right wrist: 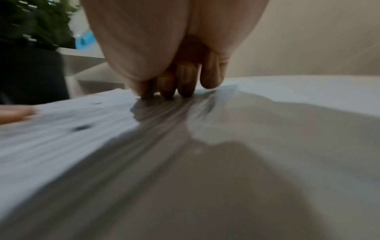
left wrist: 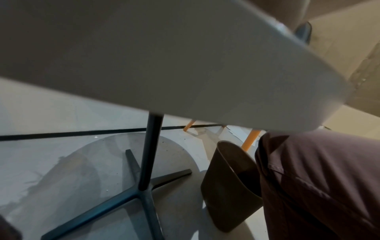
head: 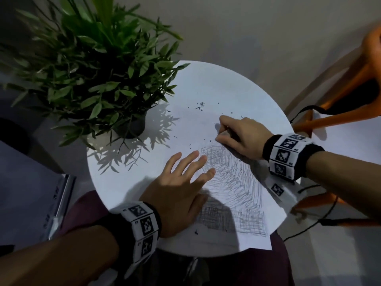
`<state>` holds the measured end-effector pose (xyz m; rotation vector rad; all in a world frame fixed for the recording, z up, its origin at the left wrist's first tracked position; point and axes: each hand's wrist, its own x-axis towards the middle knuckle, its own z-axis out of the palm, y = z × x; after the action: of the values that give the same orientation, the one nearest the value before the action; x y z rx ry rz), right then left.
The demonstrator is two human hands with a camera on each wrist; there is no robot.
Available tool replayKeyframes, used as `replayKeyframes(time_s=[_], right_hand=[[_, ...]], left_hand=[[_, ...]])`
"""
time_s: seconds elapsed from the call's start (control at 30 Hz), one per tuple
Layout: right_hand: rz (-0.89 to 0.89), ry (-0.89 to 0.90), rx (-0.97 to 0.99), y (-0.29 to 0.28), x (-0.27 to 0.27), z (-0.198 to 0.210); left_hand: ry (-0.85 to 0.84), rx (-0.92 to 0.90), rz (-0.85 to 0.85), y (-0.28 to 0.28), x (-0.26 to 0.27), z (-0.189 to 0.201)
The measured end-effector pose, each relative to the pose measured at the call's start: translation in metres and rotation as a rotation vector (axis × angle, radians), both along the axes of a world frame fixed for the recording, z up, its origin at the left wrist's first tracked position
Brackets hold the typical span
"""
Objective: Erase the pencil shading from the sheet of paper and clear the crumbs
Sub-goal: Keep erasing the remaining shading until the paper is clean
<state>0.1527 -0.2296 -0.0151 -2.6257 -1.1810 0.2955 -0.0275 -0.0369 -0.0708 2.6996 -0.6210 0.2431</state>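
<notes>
The sheet [head: 208, 96] lay on a round white table [head: 115, 182], one corner hanging over the near right edge. Pencil shading [head: 235, 182] covered its near half, loose scribbles above two denser cross-hatched blocks; the far half looked pale. Dark crumbs [head: 200, 105] were scattered across that far half, with a few more near the hatching.

The right hand [head: 241, 137] rested at the upper edge of the shading, fingers curled and pressed together around a small object that could not be made out. In the blurred right wrist view its fingertips [right wrist: 186, 91] touched the paper. The left hand [head: 181, 188] lay flat on the sheet, fingers spread, the tips reaching the scribbles.

Both wrists wore bands [head: 142, 228] printed with black-and-white square codes; tiny characters beside the squares were too small to read.

A potted plant [head: 92, 69] stood at the table's far left, casting leaf shadows on the top. An orange chair [head: 350, 100] stood to the right. Under the table, the left wrist view showed a dark post on a cross base [left wrist: 144, 191], a brown bin [left wrist: 230, 183] and the person's maroon trousers [left wrist: 320, 186].
</notes>
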Motion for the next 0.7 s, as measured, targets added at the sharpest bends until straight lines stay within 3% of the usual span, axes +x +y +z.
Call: replayKeyframes(time_s=[0.1,0.17,0.3,0.4,0.57,0.7], right_hand=[[-0.165,-0.087,-0.124,-0.008,0.033,0.010],[-0.217,-0.058,-0.106,-0.008,0.038,0.016],[-0.092,0.119,0.103,0.012,-0.002,0.005],[0.009,0.028,0.062,0.010,-0.005,-0.003],[-0.151,-0.036,-0.026,0.008,0.030,0.006],[-0.141,0.098,0.042,0.014,0.021,0.008]], left_hand=[[0.029,0.033,0.001,-0.001,-0.002,0.001],[0.055,0.082,0.013,-0.001,-0.001,0.003],[0.070,0.141,0.027,-0.001,0.001,0.007],[0.071,0.125,0.021,-0.002,0.002,0.005],[0.082,0.135,0.024,-0.001,0.001,0.004],[0.085,0.173,0.024,-0.002,0.001,0.007]])
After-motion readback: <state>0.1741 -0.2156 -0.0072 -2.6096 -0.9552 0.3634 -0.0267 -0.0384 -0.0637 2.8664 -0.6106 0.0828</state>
